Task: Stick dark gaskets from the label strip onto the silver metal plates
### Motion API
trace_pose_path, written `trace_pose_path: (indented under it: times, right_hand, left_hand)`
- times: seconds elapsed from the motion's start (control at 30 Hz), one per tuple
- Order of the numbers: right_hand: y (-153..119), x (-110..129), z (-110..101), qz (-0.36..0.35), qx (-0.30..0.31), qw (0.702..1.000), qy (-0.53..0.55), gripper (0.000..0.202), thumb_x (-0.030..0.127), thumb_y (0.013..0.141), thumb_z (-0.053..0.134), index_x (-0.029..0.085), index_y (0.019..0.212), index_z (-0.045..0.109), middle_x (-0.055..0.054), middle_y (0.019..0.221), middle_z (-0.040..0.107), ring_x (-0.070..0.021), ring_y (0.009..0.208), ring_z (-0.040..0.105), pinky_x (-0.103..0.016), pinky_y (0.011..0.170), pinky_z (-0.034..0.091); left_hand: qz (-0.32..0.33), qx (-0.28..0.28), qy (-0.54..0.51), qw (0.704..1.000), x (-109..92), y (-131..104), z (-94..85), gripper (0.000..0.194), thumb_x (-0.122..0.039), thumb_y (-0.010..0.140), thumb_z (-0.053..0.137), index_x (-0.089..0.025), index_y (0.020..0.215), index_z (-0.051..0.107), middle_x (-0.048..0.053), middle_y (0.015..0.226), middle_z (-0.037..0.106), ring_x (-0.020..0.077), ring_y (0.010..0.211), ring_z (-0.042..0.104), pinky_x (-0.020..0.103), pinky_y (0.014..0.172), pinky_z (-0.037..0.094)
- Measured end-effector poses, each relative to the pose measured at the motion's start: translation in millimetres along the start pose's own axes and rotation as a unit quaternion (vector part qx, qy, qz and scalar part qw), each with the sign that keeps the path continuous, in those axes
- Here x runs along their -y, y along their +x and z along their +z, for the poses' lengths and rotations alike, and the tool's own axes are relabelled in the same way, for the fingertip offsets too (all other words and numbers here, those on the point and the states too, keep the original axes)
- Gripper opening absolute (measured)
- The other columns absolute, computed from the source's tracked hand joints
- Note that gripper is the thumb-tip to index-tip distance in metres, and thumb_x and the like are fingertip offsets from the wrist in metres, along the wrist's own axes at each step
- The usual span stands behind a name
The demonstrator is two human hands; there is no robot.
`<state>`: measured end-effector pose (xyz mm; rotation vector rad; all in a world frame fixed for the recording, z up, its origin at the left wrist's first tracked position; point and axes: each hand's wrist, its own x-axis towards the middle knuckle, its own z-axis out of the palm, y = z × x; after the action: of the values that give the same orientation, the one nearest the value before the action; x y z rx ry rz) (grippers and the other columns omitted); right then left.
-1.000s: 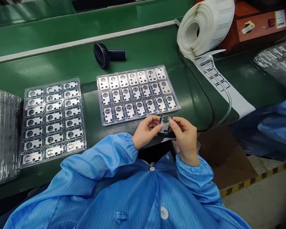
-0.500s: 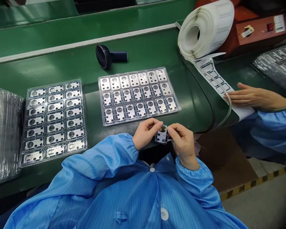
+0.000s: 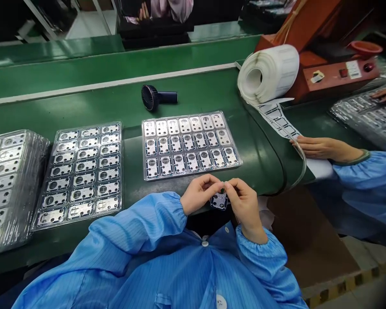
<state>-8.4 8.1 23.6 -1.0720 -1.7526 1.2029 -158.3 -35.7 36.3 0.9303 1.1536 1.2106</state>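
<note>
Between my hands, just off the bench's front edge, is a small silver plate with a dark blue border (image 3: 219, 201). My left hand (image 3: 199, 193) pinches its upper left part with thumb and fingers. At the upper right, my right hand (image 3: 243, 201) is closed on it too, the thumbs and fingertips almost meeting. The fingers hide the plate's top, where a round opening partly shows. Just beyond my hands lies a clear plastic tray (image 3: 193, 173) holding rows of similar plates; those in the farthest row lack most of the dark border.
Another filled tray (image 3: 124, 171) and a tall stack of trays (image 3: 35, 184) stand at the left. A small handheld fan (image 3: 159, 97) lies behind. At right are a label roll (image 3: 276, 71), a cable (image 3: 270, 139), an orange machine (image 3: 337, 75) and a co-worker's hand (image 3: 328, 149) on the label strip.
The camera view has tilted up, so the bench appears lower and more background shows. My fingertips have drawn closer together over the plate's top. The co-worker's hand stays on the label strip.
</note>
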Motion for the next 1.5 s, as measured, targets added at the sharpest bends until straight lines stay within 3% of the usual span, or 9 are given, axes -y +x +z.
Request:
trace_pose_path:
  times: [0.23,0.43,0.6,0.77,0.93,1.1,1.2,1.3,1.5]
  right_hand:
    - [-3,-12,-20,0.004,0.006,0.998,0.069,0.031,0.046,0.095,0.053,0.020,0.090,0.069,0.001,0.063,0.057,-0.0131,0.055,0.054,-0.024,0.054,0.045]
    - [-21,-29,-54,0.011,-0.087,0.996,0.029,0.032,0.048,0.093,0.056,0.020,0.088,0.070,0.000,0.063,0.059,-0.0137,0.057,0.055,-0.024,0.054,0.048]
    - [-39,-50,-77,0.034,-0.148,0.988,0.013,0.036,0.052,0.092,0.055,0.019,0.086,0.069,0.000,0.063,0.059,-0.0140,0.057,0.055,-0.024,0.054,0.049]
    - [-52,-67,-93,0.067,-0.177,0.982,0.013,0.044,0.060,0.088,0.058,0.018,0.082,0.069,-0.001,0.059,0.058,-0.0152,0.054,0.055,-0.025,0.050,0.049]
    - [-49,-78,-103,0.092,-0.200,0.975,0.022,0.047,0.063,0.085,0.059,0.018,0.078,0.070,-0.001,0.056,0.056,-0.0154,0.051,0.054,-0.026,0.048,0.048]
    - [-31,-112,-124,0.116,-0.284,0.951,0.042,0.051,0.066,0.083,0.059,0.017,0.075,0.067,0.000,0.056,0.055,-0.0148,0.049,0.053,-0.026,0.046,0.045]
    - [-13,-147,-151,0.128,-0.359,0.924,0.039,0.051,0.066,0.086,0.055,0.017,0.077,0.064,0.000,0.058,0.056,-0.0143,0.050,0.053,-0.025,0.044,0.043]
    - [13,-177,-184,0.133,-0.405,0.904,0.028,0.037,0.050,0.096,0.054,0.014,0.091,0.063,-0.001,0.076,0.063,-0.0115,0.059,0.058,-0.024,0.053,0.049]
    - [70,-206,-224,0.123,-0.383,0.916,0.004,0.022,0.033,0.097,0.059,0.015,0.108,0.063,-0.006,0.104,0.064,-0.0167,0.087,0.064,-0.033,0.075,0.056]
  left_hand:
    - [0.015,0.019,0.118,0.993,-45,17,-22.2,0.029,-0.043,0.085,0.060,-0.014,0.082,0.057,0.001,0.074,0.061,0.0099,0.069,0.056,0.023,0.066,0.045]
    - [0.047,-0.051,0.297,0.952,-100,89,-35.3,0.022,-0.037,0.088,0.058,-0.015,0.088,0.059,0.003,0.080,0.066,0.0103,0.065,0.055,0.023,0.058,0.045]
    - [0.066,-0.156,0.474,0.864,-86,161,-31.8,0.015,-0.027,0.089,0.054,-0.015,0.087,0.063,0.005,0.088,0.069,0.0146,0.078,0.061,0.027,0.073,0.048]
    - [0.067,-0.175,0.542,0.819,-61,183,-24.4,0.019,-0.030,0.089,0.055,-0.016,0.086,0.068,0.009,0.092,0.069,0.0234,0.095,0.061,0.037,0.090,0.046]
    - [0.133,-0.176,0.626,0.748,-54,170,-23.2,0.036,-0.039,0.091,0.052,-0.014,0.112,0.066,0.017,0.119,0.061,0.0327,0.119,0.046,0.048,0.104,0.036]
    - [0.220,0.011,0.697,0.683,-53,151,-31.2,0.035,-0.040,0.096,0.042,-0.020,0.105,0.068,0.010,0.114,0.069,0.0307,0.113,0.052,0.051,0.104,0.038]
    - [0.270,0.007,0.692,0.670,-57,136,-30.8,0.038,-0.043,0.094,0.044,-0.019,0.114,0.065,0.012,0.124,0.066,0.0339,0.123,0.049,0.056,0.105,0.039]
    - [0.304,0.012,0.655,0.691,-66,105,-18.2,0.043,-0.046,0.093,0.046,-0.017,0.120,0.062,0.014,0.125,0.064,0.0330,0.122,0.052,0.055,0.106,0.041]
    - [0.239,0.112,0.524,0.810,-60,8,27.4,0.029,-0.039,0.088,0.058,-0.034,0.116,0.066,0.002,0.117,0.070,0.0230,0.108,0.067,0.037,0.094,0.057]
